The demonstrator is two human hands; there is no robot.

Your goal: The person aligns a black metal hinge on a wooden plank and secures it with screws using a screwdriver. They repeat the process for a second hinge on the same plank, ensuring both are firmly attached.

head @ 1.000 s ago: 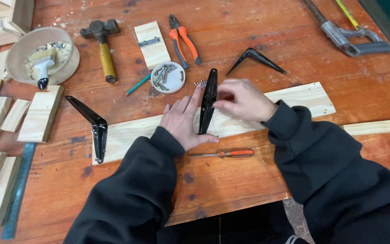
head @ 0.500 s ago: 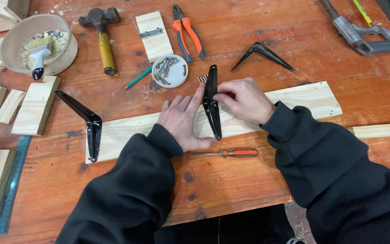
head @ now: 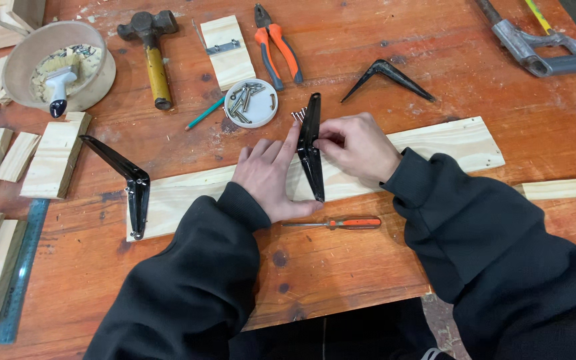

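Worn reddish wooden surface (head: 341, 267). Black angled metal bracket (head: 313, 150) upright across pale pine plank (head: 448, 143), pinched by right hand (head: 358, 145); left hand (head: 268, 175) flat, open, steadying beside. Probably stiff, light, slick; best gripped along its edges.

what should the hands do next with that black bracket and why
Probably pick a screw from beside the bracket: the left hand and right hand already steady it on the plank, and the screwdriver lies close.
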